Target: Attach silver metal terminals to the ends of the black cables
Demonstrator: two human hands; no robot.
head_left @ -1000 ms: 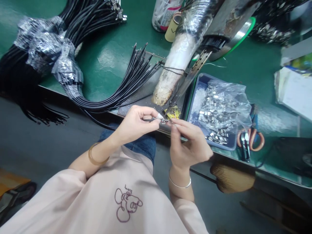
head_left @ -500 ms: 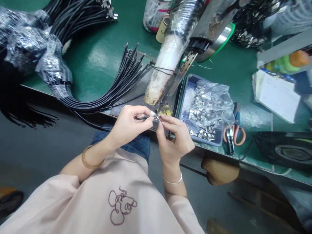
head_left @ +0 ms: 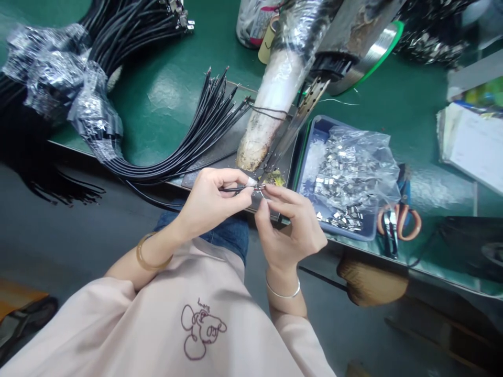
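Observation:
My left hand (head_left: 216, 201) is closed, with thumb and forefinger pinching a thin black cable (head_left: 231, 189) near its end. Close to its fingertips my right hand (head_left: 291, 225) is closed too, pinching a small shiny metal connector (head_left: 262, 188) against the cable's tip; its exact shape is too small to make out. Just above the fingertips is the pointed end of a soldering iron (head_left: 293, 128) with a perforated barrel, slanting down from the upper right. Whether it touches the connector, I cannot tell.
A cable bundle (head_left: 157, 166) curves over the green table at left. A thick plastic-wrapped tube (head_left: 271, 86) stands behind my hands, with a solder spool (head_left: 379, 57) beyond. On the right are a blue tray (head_left: 369, 233) of metal connectors, orange-handled pliers (head_left: 408, 225) and papers (head_left: 475, 149).
The view has shifted slightly, so the table items sit farther right. Both hands keep their pinch; the right fingertips are a little farther from the left, and more of the metal connector shows.

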